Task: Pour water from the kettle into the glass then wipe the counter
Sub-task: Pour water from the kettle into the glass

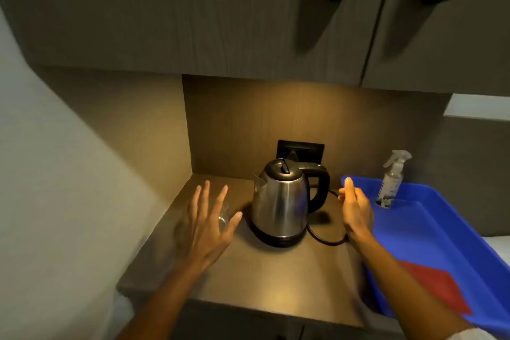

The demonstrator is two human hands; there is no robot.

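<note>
A steel kettle [281,201] with a black lid and handle stands on its base in the middle of the brown counter [248,276]. Its handle points right. My left hand [207,221] hovers open to the kettle's left, fingers spread, mostly covering a clear glass [224,215] that stands behind it. My right hand [356,207] is open to the right of the handle, fingers pointing up, not touching it. A red cloth [436,284] lies in the blue tray [452,240] on the right.
A clear spray bottle [392,179] stands at the tray's far end. The kettle's black cord [325,240] loops on the counter below my right hand. A black wall socket [300,150] sits behind the kettle. Cupboards with dark handles hang overhead.
</note>
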